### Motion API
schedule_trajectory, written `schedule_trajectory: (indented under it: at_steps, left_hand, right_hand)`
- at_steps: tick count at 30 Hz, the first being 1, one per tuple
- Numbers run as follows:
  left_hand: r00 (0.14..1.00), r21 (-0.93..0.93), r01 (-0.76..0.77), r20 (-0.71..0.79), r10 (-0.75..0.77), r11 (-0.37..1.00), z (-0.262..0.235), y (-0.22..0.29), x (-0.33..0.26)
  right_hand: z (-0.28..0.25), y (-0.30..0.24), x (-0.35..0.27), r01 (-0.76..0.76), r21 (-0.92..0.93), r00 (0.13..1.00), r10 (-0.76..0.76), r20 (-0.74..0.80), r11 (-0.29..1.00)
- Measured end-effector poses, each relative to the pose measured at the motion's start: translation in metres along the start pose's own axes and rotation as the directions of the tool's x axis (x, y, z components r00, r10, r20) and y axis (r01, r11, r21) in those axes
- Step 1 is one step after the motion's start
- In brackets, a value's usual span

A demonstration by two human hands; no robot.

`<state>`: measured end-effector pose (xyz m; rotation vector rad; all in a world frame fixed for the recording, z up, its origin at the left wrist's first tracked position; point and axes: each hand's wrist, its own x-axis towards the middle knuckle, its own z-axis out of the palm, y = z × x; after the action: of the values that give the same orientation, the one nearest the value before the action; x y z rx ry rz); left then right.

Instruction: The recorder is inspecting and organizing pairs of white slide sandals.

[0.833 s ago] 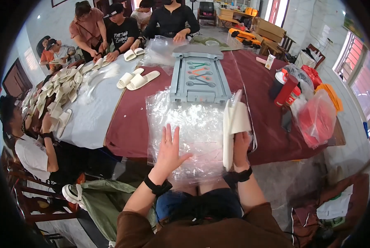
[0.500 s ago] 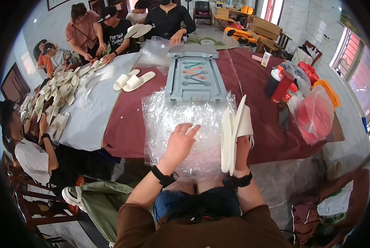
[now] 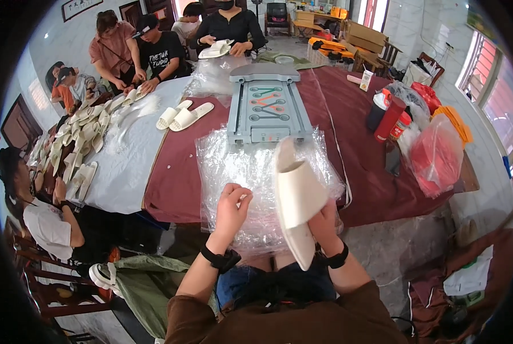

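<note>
Two white slippers [image 3: 297, 200] clamped in right hand [image 3: 324, 221]; left hand [image 3: 232, 207] fingers pinching plastic bags [image 3: 250, 172].

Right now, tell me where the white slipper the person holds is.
In the head view, the white slipper sits low and centre-right, held in the right hand, over the stack of clear plastic bags, just below the grey machine.

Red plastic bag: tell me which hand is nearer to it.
Right. The right hand, holding the slippers, sits left of the red bag; the left hand, on the plastic bags, lies farther left.
</note>
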<state>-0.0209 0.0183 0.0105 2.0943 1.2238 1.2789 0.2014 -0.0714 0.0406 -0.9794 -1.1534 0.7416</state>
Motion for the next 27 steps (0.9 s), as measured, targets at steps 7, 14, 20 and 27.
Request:
schedule_trajectory:
  at_steps: [7, 14, 20, 27]
  left_hand:
    - [0.898, 0.244, -0.439, 0.078, 0.433, 0.865, -0.014, 0.025, 0.009]
    - [0.846, 0.155, -0.485, 0.33, 0.418, 0.861, -0.003, 0.058, -0.027]
    - [0.943, -0.272, -0.015, 0.317, 0.104, 0.962, 0.011, 0.035, -0.036]
    - [0.923, -0.513, 0.316, 0.362, -0.133, 0.798, -0.003, 0.013, -0.018]
  right_hand:
    - [-0.013, 0.032, 0.0, -0.122, 0.046, 0.974, 0.129, -0.187, 0.991]
    - [-0.028, 0.015, -0.024, 0.01, 0.007, 0.96, -0.008, -0.279, 1.0]
    - [-0.031, -0.033, -0.045, 0.298, -0.258, 0.938, -0.233, 0.256, 0.919]
    - [-0.02, -0.009, -0.041, 0.171, -0.335, 0.934, -0.045, 0.354, 0.926]
